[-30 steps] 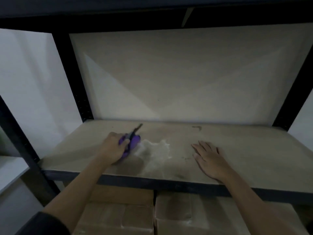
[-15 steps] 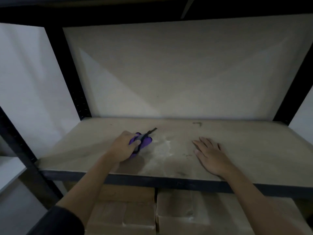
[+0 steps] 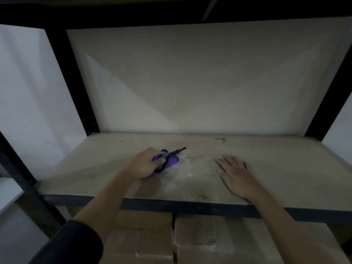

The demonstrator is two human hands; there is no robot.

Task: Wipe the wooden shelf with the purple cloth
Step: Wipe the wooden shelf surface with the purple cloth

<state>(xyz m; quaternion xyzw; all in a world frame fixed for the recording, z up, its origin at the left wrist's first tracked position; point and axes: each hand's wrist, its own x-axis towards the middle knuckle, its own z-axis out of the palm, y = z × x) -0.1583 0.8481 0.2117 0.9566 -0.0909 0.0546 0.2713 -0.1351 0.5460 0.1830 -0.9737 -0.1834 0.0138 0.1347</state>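
The wooden shelf (image 3: pixel 276 168) is a pale board in a black metal rack. My left hand (image 3: pixel 144 165) grips a bunched purple cloth (image 3: pixel 170 161) with a dark strip sticking out to the upper right, and presses it on the board left of centre. A whitish dusty smear (image 3: pixel 181 176) lies just right of the cloth and runs toward the front edge. My right hand (image 3: pixel 236 175) rests flat on the board to the right, fingers straight and pointing up-left, holding nothing.
Black uprights (image 3: pixel 76 88) stand at the back corners, with the front left post (image 3: pixel 22 180) close by. A dark shelf (image 3: pixel 171 10) hangs overhead. Cardboard boxes (image 3: pixel 194 239) sit on the level below. A small dark mark (image 3: pixel 221 139) lies near the back of the board.
My left hand has slid the purple cloth to the right across the board, into the whitish smear, which looks smaller. My right hand has stayed flat in place.
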